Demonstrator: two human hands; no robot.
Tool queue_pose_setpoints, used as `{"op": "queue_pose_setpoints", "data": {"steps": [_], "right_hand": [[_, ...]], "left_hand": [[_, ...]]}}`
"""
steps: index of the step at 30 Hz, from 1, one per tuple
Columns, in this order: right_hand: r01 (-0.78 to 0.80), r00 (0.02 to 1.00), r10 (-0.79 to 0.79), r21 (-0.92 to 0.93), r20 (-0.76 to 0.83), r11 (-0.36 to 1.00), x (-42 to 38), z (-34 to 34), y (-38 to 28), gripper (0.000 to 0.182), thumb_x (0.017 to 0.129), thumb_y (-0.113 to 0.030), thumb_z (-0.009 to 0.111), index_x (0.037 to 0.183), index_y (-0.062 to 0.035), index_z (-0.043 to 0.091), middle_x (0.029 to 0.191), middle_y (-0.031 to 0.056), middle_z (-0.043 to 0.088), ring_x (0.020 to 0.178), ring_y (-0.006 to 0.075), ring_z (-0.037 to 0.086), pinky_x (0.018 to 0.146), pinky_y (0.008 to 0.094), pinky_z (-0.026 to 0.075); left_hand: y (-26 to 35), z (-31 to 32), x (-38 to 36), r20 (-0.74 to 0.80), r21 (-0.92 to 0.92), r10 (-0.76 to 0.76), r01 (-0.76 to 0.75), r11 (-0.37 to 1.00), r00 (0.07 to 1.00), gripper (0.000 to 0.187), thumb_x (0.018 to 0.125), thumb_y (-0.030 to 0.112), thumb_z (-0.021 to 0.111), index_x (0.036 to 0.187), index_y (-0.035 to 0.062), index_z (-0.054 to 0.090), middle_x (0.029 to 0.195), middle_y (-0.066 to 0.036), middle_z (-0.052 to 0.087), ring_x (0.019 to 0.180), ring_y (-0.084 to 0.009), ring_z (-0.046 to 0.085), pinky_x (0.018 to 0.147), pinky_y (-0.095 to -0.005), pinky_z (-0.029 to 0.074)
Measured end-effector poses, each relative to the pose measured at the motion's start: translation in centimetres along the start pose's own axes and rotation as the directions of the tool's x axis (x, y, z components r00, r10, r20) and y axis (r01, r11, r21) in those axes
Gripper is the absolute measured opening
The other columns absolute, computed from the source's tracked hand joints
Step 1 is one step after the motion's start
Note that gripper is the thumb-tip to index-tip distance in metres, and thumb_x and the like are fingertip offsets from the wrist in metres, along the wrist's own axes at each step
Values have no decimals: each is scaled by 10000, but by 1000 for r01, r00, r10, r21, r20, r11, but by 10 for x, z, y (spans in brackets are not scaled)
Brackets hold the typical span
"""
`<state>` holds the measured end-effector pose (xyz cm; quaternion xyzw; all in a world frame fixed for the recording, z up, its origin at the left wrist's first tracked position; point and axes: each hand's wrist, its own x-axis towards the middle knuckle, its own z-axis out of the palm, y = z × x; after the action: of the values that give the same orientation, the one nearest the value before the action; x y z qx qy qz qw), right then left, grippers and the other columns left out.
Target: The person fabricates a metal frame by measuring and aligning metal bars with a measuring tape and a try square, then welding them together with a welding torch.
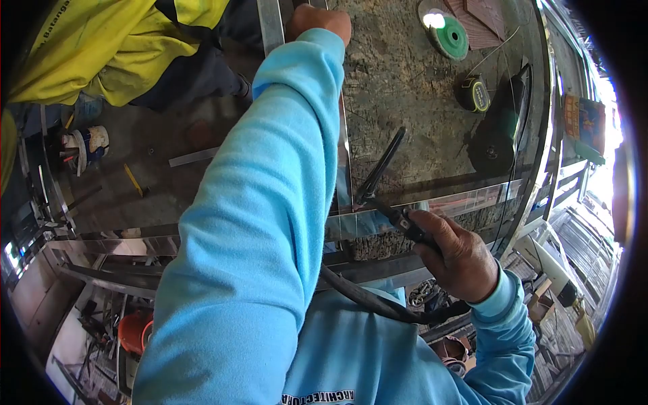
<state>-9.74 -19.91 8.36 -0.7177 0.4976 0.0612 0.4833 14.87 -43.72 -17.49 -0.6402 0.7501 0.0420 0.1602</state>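
Note:
My right hand [459, 256] is closed around the handle of a TIG welding torch [397, 219], with its long black back cap angled up and away. The torch head sits where a shiny lengthwise metal bar [344, 155] meets a shiny crosswise bar [466, 200]. From the hand a thick black cable [364, 297] runs left across my body. At the top edge of the view, my left hand [318, 24] is closed over the lengthwise bar, its fingertips hidden. My blue left sleeve covers much of the middle.
On the worn wooden bench [378, 81] lie a green grinding disc [451, 36], a tape measure [474, 94] and a dark angle grinder [496, 135]. A person in a yellow shirt [128, 47] is at upper left. A white bucket [88, 145] stands on the floor.

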Motion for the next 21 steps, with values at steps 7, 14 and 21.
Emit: {"op": "queue_pose_setpoints", "data": {"steps": [7, 14, 21], "right_hand": [[5, 999, -3, -36, 39, 999, 4, 0, -5, 504, 886, -68, 674, 1360, -121, 509, 986, 148, 657, 751, 351, 695, 619, 426, 563], [147, 989, -148, -105, 1, 984, 5, 5, 9, 528, 893, -87, 665, 1390, -120, 491, 1038, 181, 662, 755, 378, 692, 600, 438, 579], [21, 999, -18, -71, 46, 997, 10, 0, -7, 518, 888, -72, 657, 1374, -107, 483, 1032, 176, 661, 781, 368, 697, 654, 427, 578]], "left_hand": [[-1, -15, -10, 51, 5, 9, -10, 1000, 999, 180, 916, 122, 604, 908, 118, 783, 928, -130, 760, 892, -300, 740, 752, -440, 530], [-2, 11, 6, -22, -200, -143, 135, 970, 990, 184, 907, 103, 597, 912, 115, 780, 989, -119, 756, 922, -289, 735, 776, -441, 543], [-7, 47, 31, 110, 316, 81, -112, 942, 991, 186, 909, 69, 579, 859, 101, 756, 920, -91, 751, 912, -243, 718, 717, -416, 512]]}}
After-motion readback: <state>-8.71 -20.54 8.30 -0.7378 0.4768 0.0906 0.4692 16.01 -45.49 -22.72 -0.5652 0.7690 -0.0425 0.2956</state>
